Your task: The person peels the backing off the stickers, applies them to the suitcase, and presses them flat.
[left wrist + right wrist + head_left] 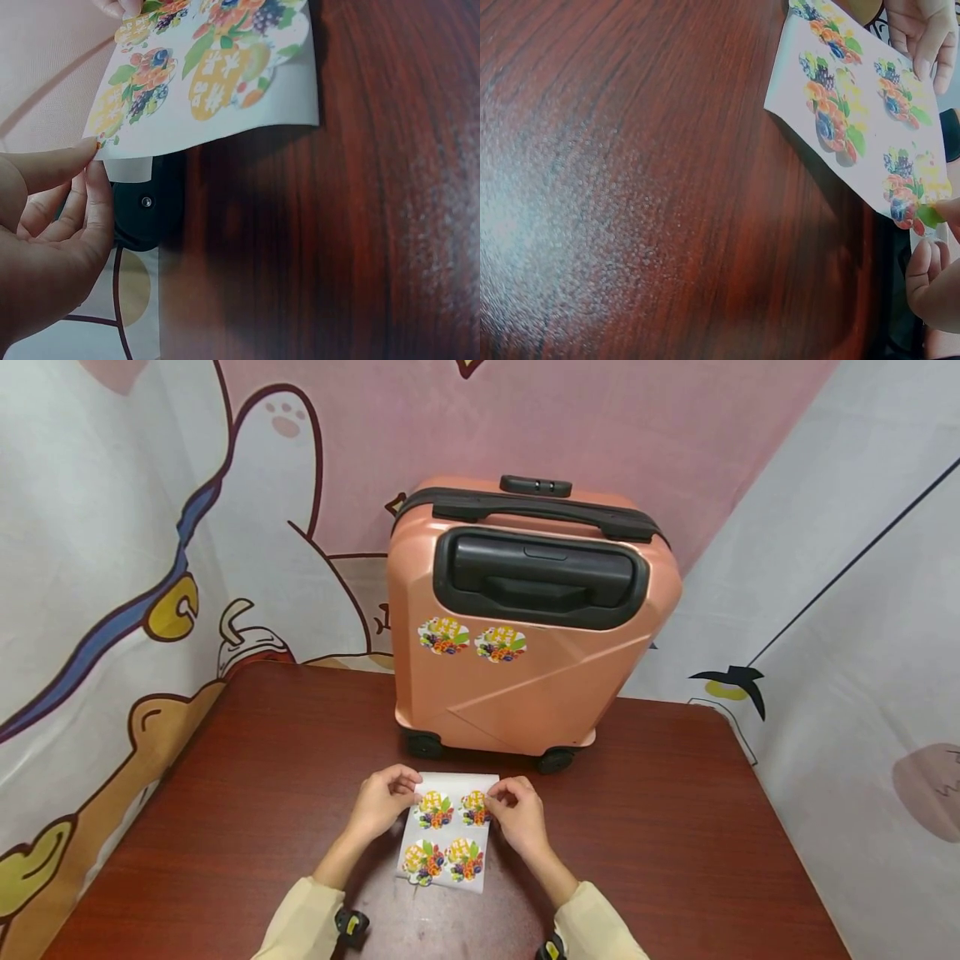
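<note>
A white sticker sheet (447, 779) with several round fruit stickers is held up by both hands over the table. My left hand (381, 802) pinches its upper left edge between thumb and fingers; in the left wrist view the thumb (60, 163) lies on the corner. At the opposite edge my right hand (522, 814) pinches the sheet beside the upper right fruit sticker (475, 808). The right wrist view shows that sticker (904, 199) reaching past the sheet's edge under the thumb. The lower left sticker (423, 860) also overhangs the bottom edge.
An upright pink suitcase (525, 693) with black wheels and handles stands behind the sheet on the brown wooden table (660, 827). Two matching fruit stickers (472, 639) are on its front, below the black handle recess. Cartoon-printed cloth (300, 527) surrounds the table's back and sides.
</note>
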### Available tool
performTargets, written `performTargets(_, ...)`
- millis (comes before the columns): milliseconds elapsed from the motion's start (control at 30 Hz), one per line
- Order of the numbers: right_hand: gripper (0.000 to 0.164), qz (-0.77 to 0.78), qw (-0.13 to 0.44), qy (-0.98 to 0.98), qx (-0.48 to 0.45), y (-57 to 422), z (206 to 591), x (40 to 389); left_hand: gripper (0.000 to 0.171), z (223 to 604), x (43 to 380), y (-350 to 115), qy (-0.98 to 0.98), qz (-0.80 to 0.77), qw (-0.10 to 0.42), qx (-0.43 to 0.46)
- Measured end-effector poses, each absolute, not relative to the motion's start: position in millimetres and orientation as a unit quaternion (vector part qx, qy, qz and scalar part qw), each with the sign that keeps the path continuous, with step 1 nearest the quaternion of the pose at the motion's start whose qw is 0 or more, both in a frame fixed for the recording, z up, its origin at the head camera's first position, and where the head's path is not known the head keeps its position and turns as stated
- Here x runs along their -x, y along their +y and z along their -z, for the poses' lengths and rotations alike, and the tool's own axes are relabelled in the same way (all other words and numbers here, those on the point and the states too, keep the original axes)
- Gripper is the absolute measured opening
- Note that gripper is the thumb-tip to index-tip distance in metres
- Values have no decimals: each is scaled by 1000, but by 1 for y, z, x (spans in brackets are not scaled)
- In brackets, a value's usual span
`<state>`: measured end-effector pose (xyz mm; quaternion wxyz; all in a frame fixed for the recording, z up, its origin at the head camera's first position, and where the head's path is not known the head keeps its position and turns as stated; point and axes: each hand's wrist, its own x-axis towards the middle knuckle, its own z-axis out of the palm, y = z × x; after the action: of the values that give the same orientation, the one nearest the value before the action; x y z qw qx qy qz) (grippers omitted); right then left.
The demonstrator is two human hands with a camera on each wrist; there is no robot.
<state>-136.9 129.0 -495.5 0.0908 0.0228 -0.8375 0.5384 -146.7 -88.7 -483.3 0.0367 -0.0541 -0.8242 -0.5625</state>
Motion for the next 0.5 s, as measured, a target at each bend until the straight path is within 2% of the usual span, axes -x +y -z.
performTargets(267,13,-522,115,-845,-29,129,496,137,19,484,148,-88,-818,571,34,56)
performTargets(500,13,-527,107,-842,-45,131,495,137,18,486,150,-90,-817,573,27,57)
